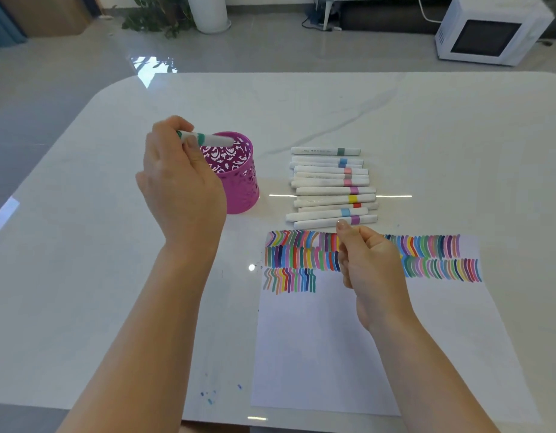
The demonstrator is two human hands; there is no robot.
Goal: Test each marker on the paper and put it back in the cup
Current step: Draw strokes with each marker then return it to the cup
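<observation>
The marker in hand, a white one with a green band (208, 139), lies almost level over the far left rim of the purple cut-out cup (242, 189), its right end reaching above the cup's mouth. The left hand (180, 182) pinches it at its left end, with the fingers (191, 141) closed round the barrel just beside the green band. The hand itself covers the cup's left side. The cup stands upright on the white worktop (114, 276), left of centre.

To the right of the cup, well apart from it, a row of white markers (330, 190) lies flat, packed side by side, each with a coloured band toward its right end. The nearest of them is a purple-banded marker (362, 220).

The right hand (373, 270) hovers over the sheet of paper (317, 339) with its fingers curled in toward the palm, holding nothing that shows. One fingertip overlaps the near edge of the purple-banded marker; whether it touches cannot be told. The paper lies just near of the marker row and carries rows of short coloured strokes across its far part, the rest being blank.

A few small blue ink spots (209, 400) mark the worktop near the paper's near left corner. On the floor beyond stand a white microwave (489, 32), far right, and a white plant pot (209, 10).
</observation>
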